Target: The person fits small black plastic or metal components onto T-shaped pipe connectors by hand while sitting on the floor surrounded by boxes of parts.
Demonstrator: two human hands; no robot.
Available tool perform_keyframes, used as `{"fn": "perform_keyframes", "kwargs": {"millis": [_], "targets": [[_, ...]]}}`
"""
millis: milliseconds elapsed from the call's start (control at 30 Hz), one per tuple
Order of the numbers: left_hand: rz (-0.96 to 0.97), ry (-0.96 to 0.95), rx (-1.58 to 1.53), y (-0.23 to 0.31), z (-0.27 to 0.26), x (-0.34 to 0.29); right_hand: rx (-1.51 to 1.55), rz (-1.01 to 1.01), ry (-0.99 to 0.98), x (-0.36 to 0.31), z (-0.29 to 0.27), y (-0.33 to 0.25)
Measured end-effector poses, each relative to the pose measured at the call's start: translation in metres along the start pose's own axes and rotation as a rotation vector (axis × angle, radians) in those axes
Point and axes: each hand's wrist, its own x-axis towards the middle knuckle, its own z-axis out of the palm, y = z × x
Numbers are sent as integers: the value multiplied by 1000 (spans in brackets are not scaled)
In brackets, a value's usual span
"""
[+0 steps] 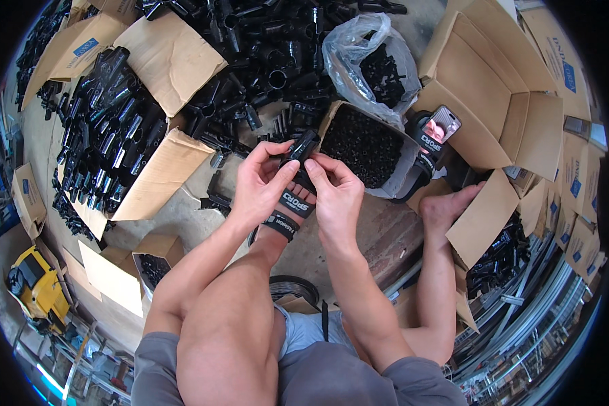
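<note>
Between my two hands is a black glossy plastic tube-shaped part (300, 150), held tilted in front of my raised foot. My left hand (262, 177) grips it from the left, with thumb and fingers closed around its side. My right hand (335, 193) pinches at its right side with thumb and forefinger; whether a smaller piece is between those fingertips is hidden. Just right of the part stands a lined box of small black pieces (413, 157). Beyond my hands lies a large heap of black plastic tubes (271, 61).
A clear plastic bag (338, 44) of small black pieces stands behind the lined box. At left, a cardboard box (159, 179) overflows with black tubes. A phone (443, 123) rests on a black sandal (425, 162). Far right is an open cardboard box (477, 88); a yellow machine (44, 284) stands lower left.
</note>
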Motion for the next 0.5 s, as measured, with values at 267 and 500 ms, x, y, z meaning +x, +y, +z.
{"fn": "perform_keyframes", "kwargs": {"millis": [267, 500], "targets": [[7, 8, 5, 0, 0, 0, -436, -437, 37, 6, -2, 10], [0, -8, -17, 0, 2, 0, -462, -432, 9, 1, -7, 4]]}}
